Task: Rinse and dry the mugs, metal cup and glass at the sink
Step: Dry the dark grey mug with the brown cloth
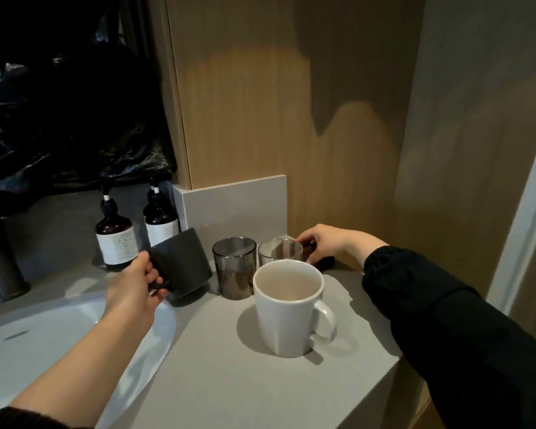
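- Black matte mug [180, 263]: one. Your left hand [136, 287] grips it by the handle, fingers curled through the loop. It is tilted and held over the counter edge, just beside the basin rim.
- White ceramic mug [286, 308]: one. It stands upright on the counter nearest you, handle to the right, untouched.
- Smoked grey glass tumbler [234, 267]: one, upright between the black mug and the shiny cup, close to both.
- Shiny metal-looking cup [280, 250]: one, upright behind the white mug and partly hidden by it.
- Your right hand [322, 243] reaches in at the back, fingers curled over a small dark object [324, 262] just right of the shiny cup. You cannot tell whether it grips that object or only rests on it.
- Amber pump bottles, two, [115, 239] and [161, 221], stand side by side behind the black mug. Each has a white label, the print too small to read.
- White oval sink basin [43, 335] lies to your left, with a dark tap base [3, 267] behind it.
- Grey counter [217, 366] has open surface in front of the white mug. Its front edge and right corner fall away close to that mug.
- Low grey upstand [229, 205] and a wood-grain wall panel [260, 103] close off the back.
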The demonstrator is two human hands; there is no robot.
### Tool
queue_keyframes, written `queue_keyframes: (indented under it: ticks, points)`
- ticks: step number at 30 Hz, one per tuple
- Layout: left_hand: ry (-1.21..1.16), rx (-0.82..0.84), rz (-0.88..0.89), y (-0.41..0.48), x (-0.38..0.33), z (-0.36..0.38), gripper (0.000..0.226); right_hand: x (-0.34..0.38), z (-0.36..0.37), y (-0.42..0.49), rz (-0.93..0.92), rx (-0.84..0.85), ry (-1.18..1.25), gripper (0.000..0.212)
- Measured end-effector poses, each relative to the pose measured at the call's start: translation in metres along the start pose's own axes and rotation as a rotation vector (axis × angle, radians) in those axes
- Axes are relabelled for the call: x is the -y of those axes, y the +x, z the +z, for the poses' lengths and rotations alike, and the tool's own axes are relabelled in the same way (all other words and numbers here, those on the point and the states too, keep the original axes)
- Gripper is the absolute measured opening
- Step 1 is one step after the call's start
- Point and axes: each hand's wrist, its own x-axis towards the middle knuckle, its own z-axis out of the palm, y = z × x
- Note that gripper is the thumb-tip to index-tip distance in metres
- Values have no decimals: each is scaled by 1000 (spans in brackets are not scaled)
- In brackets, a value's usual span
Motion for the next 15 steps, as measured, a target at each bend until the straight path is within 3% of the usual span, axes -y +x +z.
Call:
queue_keyframes:
  ticks: [6, 9, 15]
  points:
    - [33, 8, 23, -1, 2, 8, 37, -1, 3, 3, 22, -68, -52, 36]
    - [32, -2, 16, -2, 2, 9, 37, -2, 8, 0, 70, -96, 105, 13]
    - [22, -5, -10, -6, -1, 6, 34, 23, -7, -13, 84, -364, 169, 26]
